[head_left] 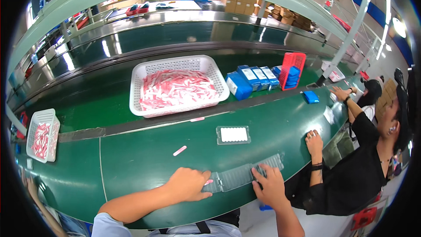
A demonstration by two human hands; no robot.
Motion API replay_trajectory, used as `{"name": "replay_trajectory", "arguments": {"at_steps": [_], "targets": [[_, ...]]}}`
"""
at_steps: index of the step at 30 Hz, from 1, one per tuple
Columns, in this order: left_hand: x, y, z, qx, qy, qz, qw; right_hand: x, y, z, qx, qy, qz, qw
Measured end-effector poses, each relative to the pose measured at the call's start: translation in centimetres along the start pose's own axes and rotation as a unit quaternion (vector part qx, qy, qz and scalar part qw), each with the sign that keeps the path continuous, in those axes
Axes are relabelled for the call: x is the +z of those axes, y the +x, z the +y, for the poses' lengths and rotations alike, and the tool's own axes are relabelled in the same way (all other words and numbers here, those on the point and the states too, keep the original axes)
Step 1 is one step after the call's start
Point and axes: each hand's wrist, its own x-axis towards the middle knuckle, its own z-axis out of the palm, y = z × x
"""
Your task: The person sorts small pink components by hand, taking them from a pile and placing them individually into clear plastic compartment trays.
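Observation:
An unfolded clear plastic case with ribbed compartments lies on the green work surface in front of me. At its left end my left hand is closed, with a small pink strip showing between thumb and forefinger. My right hand grips the right part of the case, fingertips over it and thumb at the near edge. Beyond the case lies another clear case with a white scalloped-edged insert or contents. A loose pink strip rests to the left of that one.
A large white basket heaped with pink and white strips stands behind, a smaller filled one far left. Blue packs and a red basket sit back right. A co-worker in black leans on the surface at right; another person's arm shows left.

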Motion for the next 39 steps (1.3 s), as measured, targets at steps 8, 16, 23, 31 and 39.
{"name": "replay_trajectory", "arguments": {"at_steps": [8, 16, 23, 31, 39], "targets": [[2.4, -8.1, -2.3, -0.068, -0.479, 0.088, 0.871, 2.6, 0.7, -4.3, 0.011, 0.022, 0.032, 0.999], [4.5, -12.2, -0.8, -0.081, -0.905, 0.024, 0.418, 2.0, 4.7, -12.1, -0.110, 0.295, 0.066, 0.947], [5.5, -13.3, -0.7, -0.057, -0.813, -0.013, 0.580, 2.9, 9.0, -15.2, -0.198, 0.431, -0.187, 0.860], [6.1, -14.1, -0.9, -0.147, -0.857, 0.071, 0.489, 2.9, 9.1, -14.7, -0.130, 0.437, -0.216, 0.863], [6.1, -13.9, -1.1, -0.059, -0.851, 0.035, 0.521, 3.1, 10.0, -14.5, -0.108, 0.457, -0.297, 0.832]]}}
